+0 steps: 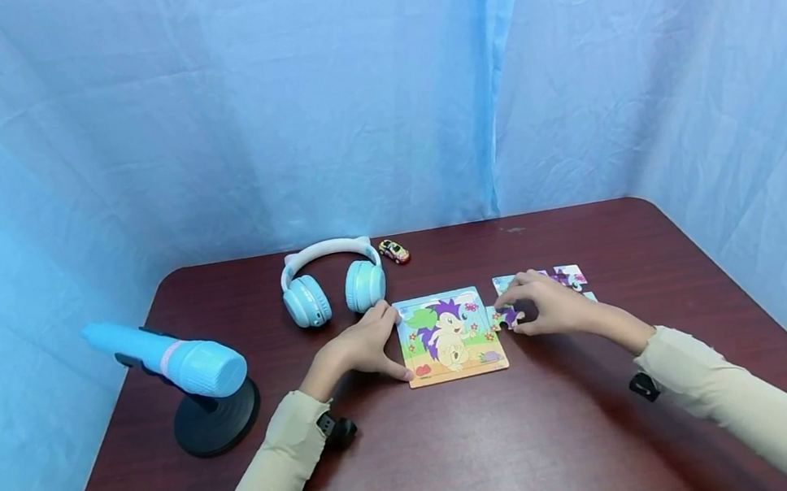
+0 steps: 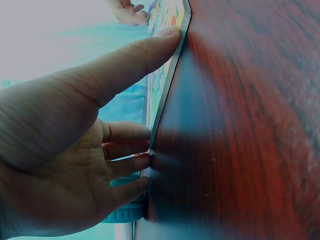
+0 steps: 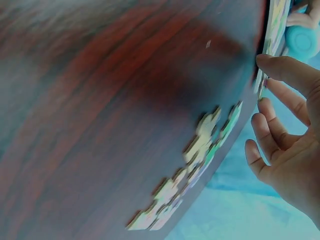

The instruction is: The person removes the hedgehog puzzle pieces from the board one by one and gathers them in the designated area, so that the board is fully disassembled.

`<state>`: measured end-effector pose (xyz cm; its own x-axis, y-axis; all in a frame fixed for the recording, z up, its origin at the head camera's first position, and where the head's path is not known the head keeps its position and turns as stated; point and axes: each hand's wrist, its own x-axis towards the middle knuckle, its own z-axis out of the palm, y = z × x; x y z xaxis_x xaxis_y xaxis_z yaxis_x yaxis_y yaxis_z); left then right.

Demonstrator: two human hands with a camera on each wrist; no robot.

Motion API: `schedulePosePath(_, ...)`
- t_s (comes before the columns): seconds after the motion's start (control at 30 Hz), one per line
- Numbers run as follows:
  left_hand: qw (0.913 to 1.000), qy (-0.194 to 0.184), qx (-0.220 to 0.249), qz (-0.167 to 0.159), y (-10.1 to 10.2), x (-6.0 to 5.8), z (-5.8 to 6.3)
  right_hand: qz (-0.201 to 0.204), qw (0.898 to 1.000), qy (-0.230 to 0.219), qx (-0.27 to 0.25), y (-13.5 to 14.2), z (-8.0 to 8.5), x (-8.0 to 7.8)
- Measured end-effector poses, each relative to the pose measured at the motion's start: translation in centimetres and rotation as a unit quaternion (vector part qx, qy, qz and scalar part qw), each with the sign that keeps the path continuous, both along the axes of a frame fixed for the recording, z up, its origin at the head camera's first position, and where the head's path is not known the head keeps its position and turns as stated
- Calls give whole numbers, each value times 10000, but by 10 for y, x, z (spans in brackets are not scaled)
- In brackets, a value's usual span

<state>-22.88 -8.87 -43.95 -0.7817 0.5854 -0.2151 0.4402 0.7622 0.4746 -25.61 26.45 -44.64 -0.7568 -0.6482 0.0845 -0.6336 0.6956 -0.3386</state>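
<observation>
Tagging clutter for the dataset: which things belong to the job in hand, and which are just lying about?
Likely the job:
hedgehog puzzle board
puzzle piece in the right hand's grip
loose puzzle pieces

Apparently just lying about:
headphones
toy car
blue microphone on its black stand

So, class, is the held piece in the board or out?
Out: the right hand holds the piece at the right edge of the board.

- Puzzle board (image 1: 451,337): purple-and-cream hedgehog, green leaf, orange-yellow ground.
- Puzzle pieces (image 1: 571,276): purple, pink, blue print.
- Headphones (image 1: 365,286): pale blue and white.
- Microphone (image 1: 190,362): blue, one pink stripe.
- Stand (image 1: 216,424): black.
- Table (image 1: 463,450): dark reddish-brown wood grain.
- Curtain (image 1: 347,104): light blue.
</observation>
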Motion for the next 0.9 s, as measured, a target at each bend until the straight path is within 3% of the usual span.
schedulePosePath(0.33,10000,-8,13,23,-1,1,0,-243,9994,-258,-28,15,-3,-2)
schedulePosePath(0.9,10000,-53,-41,66,0,-1,-1,-250,9989,-385,-57,25,-3,-5)
